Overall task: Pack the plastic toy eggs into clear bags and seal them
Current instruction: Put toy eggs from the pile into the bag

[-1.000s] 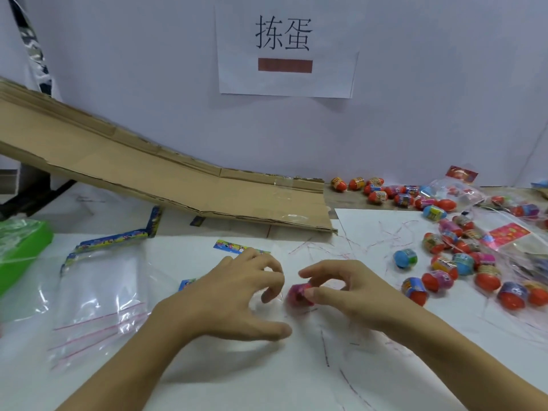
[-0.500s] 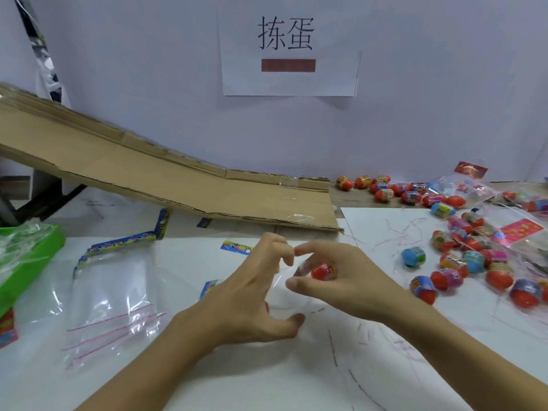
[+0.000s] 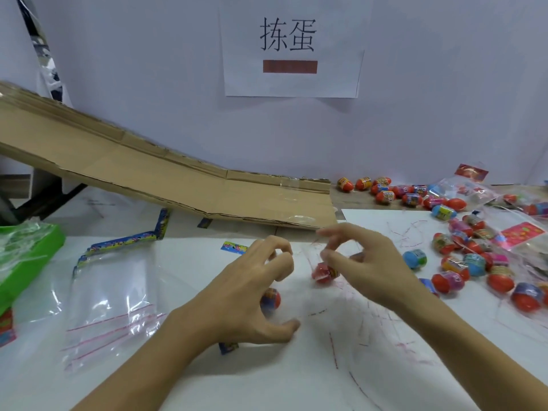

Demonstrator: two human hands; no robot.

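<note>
My left hand [image 3: 249, 295] has its fingers curled on the mouth of a thin clear bag [image 3: 305, 256] that hangs between my hands and is hard to make out. My right hand [image 3: 367, 262] hovers just right of it with thumb and forefinger apart. A blurred red toy egg [image 3: 323, 272] sits just below that thumb, inside the film. A second red egg [image 3: 271, 301] shows under my left palm. Loose eggs [image 3: 415, 258] lie scattered at the right.
A stack of empty clear zip bags [image 3: 109, 295] lies at the left beside a green box [image 3: 26, 256]. A cardboard ramp [image 3: 178, 179] slopes down to the table's middle. Filled bags [image 3: 516, 232] lie at the far right. A paper sign [image 3: 290, 48] hangs on the wall.
Both hands rose off the table with the bag. The red egg, pinched in my right fingers half a second ago, is now below the thumb, and those fingers have spread.
</note>
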